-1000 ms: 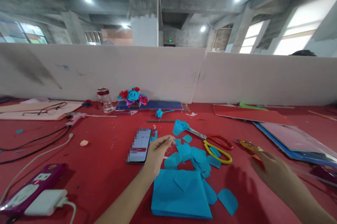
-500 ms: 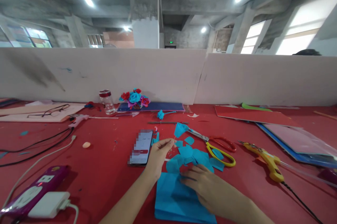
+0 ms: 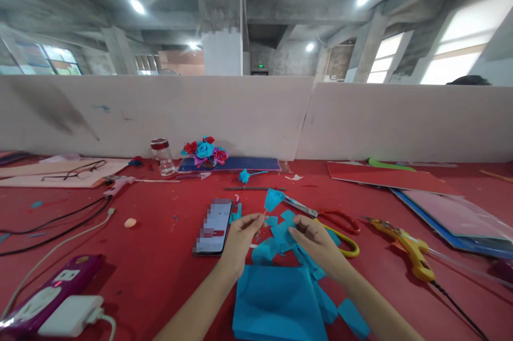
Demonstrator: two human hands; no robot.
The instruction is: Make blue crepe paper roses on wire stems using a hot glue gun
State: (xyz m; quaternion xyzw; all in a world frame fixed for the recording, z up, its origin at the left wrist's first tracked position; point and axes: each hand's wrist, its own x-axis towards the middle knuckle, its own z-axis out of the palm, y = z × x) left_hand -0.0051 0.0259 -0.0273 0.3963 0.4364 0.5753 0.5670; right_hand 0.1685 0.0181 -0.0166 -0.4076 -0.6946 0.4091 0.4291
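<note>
My left hand (image 3: 245, 237) pinches a thin stem that carries a blue paper flower piece (image 3: 274, 200) at its upper end. Between the thumb and fingers of my right hand (image 3: 316, 239) is a blue paper petal (image 3: 282, 234), held just right of the left hand. More cut blue petals (image 3: 264, 251) lie loose beneath the hands, some partly covered by them. Closer to me rests a stack of blue paper (image 3: 276, 301). Scissors (image 3: 332, 221) with red and yellow handles lie beyond the right hand.
Left of the hands lies a phone (image 3: 214, 229). A yellow glue gun (image 3: 404, 247) with its cord is at right, a purple power strip (image 3: 52, 287) at left. Paper flowers (image 3: 205, 150) and a glass jar (image 3: 163, 158) stand near the white partition (image 3: 160, 111).
My right hand has risen from the blue paper stack and moved forward, now pinching a petal. Some blue pieces have shifted right beside the stack. The left hand stays nearly still.
</note>
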